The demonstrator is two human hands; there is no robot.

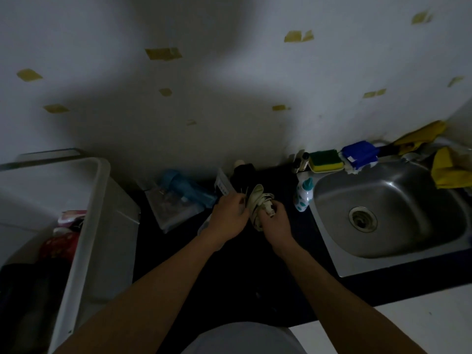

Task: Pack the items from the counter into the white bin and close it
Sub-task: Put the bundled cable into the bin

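Observation:
Both hands meet over the dark counter [245, 272] on a pale bundle [256, 200] that looks like cloth or a cord; I cannot tell which. My left hand [228, 217] grips its left side. My right hand [274, 222] grips its right end. The white bin [84, 238] stands open at the left, with red packets [60, 245] and dark items inside. Its lid [40, 155] leans behind it. On the counter lie a clear flat case [173, 208], a blue bottle-like item [186, 187], a small white box [222, 183] and a dark item [244, 175].
A steel sink [388, 213] is set in the counter at the right. A small spotted bottle [303, 194] stands at its left rim. Sponges [325, 159], a blue pack [358, 154] and yellow gloves [449, 169] lie along the back. The wall rises straight behind.

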